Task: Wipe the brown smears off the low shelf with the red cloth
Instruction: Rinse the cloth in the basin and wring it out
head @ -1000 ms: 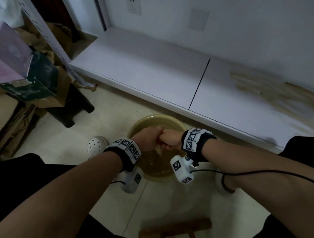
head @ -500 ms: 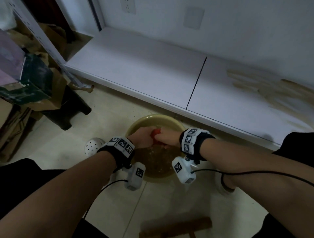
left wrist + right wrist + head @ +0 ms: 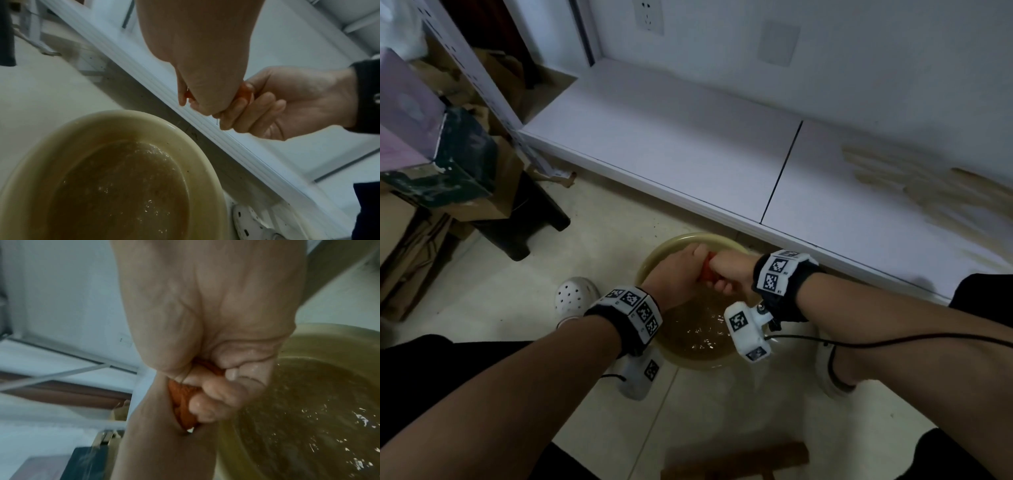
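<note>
Both hands grip the red cloth (image 3: pixel 707 270) above a yellowish basin (image 3: pixel 654 255) of brown water on the floor. My left hand (image 3: pixel 681 270) and right hand (image 3: pixel 726 274) press knuckle to knuckle, each fist curled round one end of the cloth. Only slivers of the cloth (image 3: pixel 244 91) (image 3: pixel 183 400) show between the fingers. Ripples and splashes mark the water (image 3: pixel 308 418). The low white shelf (image 3: pixel 688 150) runs behind the basin. Brown smears (image 3: pixel 928 192) cover its right panel.
Cardboard boxes and a dark box (image 3: pixel 448 164) crowd the left, beside a slanted perforated white post (image 3: pixel 482 78). White clogs (image 3: pixel 575 296) stand beside the basin. A wooden piece (image 3: pixel 736 462) lies on the floor near me. A wall socket (image 3: pixel 650 15) is above the shelf.
The fists have twisted against each other over the basin, so a strip of red cloth now shows between them. The water below ripples.
</note>
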Tool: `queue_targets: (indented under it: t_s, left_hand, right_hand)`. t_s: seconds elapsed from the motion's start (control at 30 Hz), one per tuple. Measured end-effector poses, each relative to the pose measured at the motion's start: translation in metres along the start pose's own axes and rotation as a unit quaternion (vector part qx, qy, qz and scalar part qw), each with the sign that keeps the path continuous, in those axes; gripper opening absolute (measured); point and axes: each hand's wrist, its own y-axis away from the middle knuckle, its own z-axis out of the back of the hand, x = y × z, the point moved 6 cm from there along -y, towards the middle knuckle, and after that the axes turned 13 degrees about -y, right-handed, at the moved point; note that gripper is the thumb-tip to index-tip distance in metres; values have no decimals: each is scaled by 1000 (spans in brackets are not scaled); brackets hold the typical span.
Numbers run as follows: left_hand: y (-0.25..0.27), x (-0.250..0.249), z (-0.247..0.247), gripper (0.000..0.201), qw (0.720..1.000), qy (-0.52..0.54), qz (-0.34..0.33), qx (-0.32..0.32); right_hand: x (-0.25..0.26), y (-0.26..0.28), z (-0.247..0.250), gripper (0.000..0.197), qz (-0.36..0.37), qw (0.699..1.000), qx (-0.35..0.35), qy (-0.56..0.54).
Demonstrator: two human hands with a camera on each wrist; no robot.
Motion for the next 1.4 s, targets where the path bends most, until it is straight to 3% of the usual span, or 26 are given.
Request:
queue_targets:
  t_s: [0.07, 0.17, 0.27, 0.33, 0.43, 0.57, 0.7, 0.77, 0.93, 1.0, 1.1, 1.2, 1.23, 1.27, 1.33, 1.4]
  left_hand:
    - [0, -2, 2, 31, 1000, 0, 26, 17]
    - [1, -1, 1, 22, 998, 5, 48, 40]
    - [1, 1, 0, 15, 996, 16, 71, 61]
    - [0, 0, 0, 16, 994, 12, 84, 73]
    - [2, 2, -2, 16, 986, 21, 122, 110]
    - [4, 10, -10, 24, 961, 151, 171, 154]
    - [3, 15, -22, 18, 937, 229, 202, 169]
    - [3, 18, -27, 30, 919, 277, 216, 182]
    - [11, 17, -28, 31, 871, 379, 198, 243]
    - [14, 15, -23, 32, 850, 426, 191, 243]
    - [13, 9, -14, 30, 854, 432, 184, 222]
    - [10, 17, -14, 72, 867, 416, 193, 195]
    - [10, 21, -12, 77, 865, 420, 204, 183]
    - [9, 26, -10, 74, 863, 428, 214, 162]
    - [9, 31, -1, 47, 863, 433, 224, 130]
    - [9, 24, 5, 31, 867, 432, 206, 140]
  right_hand:
    - [8, -1, -1, 34, 60, 990, -39, 124]
    - [14, -1, -1, 36, 130, 951, -82, 267]
    - [18, -3, -3, 22, 161, 919, -107, 344]
    - [20, -6, -5, 29, 135, 902, -149, 383]
    - [21, -6, -6, 26, 136, 889, -161, 407]
    - [20, -2, -6, 24, 174, 869, -146, 439]
    - [23, -1, -11, 24, 210, 840, -158, 474]
    - [24, 0, -10, 25, 219, 822, -172, 497]
    - [26, 5, -11, 23, 274, 799, -173, 507]
    - [27, 5, -9, 21, 287, 799, -171, 500]
    - [26, -2, -2, 13, 257, 830, -155, 470]
    - [20, -11, 12, 14, 217, 878, -153, 399]
    - [18, -14, 17, 17, 205, 889, -157, 379]
    - [15, -15, 21, 16, 198, 898, -158, 359]
    - [11, -18, 26, 17, 188, 926, -141, 296]
    - [11, -16, 24, 20, 184, 953, -98, 221]
